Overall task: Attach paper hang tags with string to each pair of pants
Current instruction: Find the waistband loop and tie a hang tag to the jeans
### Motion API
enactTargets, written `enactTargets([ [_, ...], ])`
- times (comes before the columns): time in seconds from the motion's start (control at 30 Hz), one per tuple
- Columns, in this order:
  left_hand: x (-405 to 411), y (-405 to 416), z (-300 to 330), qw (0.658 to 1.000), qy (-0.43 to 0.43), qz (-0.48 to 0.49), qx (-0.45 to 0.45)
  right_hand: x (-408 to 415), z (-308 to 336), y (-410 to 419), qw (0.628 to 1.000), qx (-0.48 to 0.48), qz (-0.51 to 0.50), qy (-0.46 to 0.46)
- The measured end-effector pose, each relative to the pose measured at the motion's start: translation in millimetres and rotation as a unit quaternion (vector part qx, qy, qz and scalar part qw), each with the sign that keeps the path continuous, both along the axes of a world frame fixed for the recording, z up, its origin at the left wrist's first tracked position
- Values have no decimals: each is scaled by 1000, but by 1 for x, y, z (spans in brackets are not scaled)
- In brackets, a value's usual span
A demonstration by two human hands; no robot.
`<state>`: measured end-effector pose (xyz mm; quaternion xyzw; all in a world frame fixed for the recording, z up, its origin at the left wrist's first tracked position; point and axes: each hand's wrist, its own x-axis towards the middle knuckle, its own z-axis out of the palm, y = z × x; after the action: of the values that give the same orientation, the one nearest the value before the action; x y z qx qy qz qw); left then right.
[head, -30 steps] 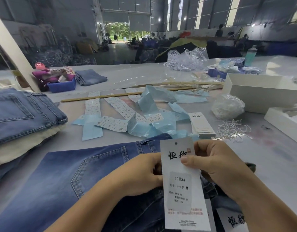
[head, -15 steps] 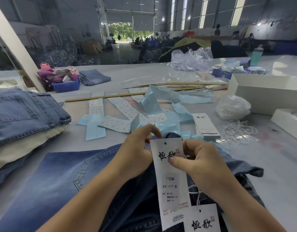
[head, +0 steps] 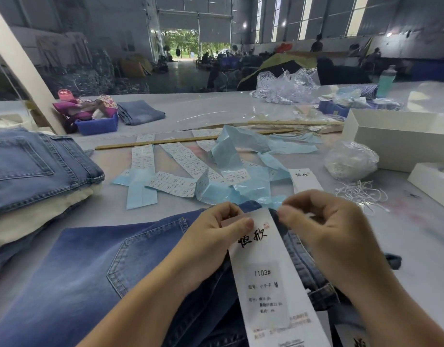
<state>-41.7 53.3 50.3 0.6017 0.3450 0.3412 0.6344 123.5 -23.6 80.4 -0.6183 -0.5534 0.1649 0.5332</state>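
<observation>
Head view: the left hand (head: 213, 236) pinches the top edge of the white hang tag (head: 268, 279) (printed 1103#, M). At its 3 o'clock, the right hand (head: 326, 231) pinches something too small to identify. Both are over the blue jeans (head: 110, 271) at 6 o'clock on the table (head: 416, 246).

Large industrial hall with grey walls (head: 95, 18). An open roll-up doorway (head: 191, 43) in the far wall shows daylight and green trees. Tall windows (head: 286, 18) line the right wall. Concrete floor (head: 183, 76) extends beyond the pale desk (head: 206, 108). A white slanted post (head: 23, 68) stands at left.
</observation>
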Motion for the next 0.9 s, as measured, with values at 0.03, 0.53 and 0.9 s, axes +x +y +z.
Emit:
enactTargets([
  [0.03, 1, -1, -2, 1000, 23, 8, 18, 0, 5, -3, 999, 36, -13, 3],
  [0.53, 3, -13, -8, 990, -39, -64, 121, -5, -11, 10, 975, -113, 183, 56],
  [0.9, -7, -8, -12, 997, -26, 40, 57, 13, -2, -5, 975, -90, 34, -198],
])
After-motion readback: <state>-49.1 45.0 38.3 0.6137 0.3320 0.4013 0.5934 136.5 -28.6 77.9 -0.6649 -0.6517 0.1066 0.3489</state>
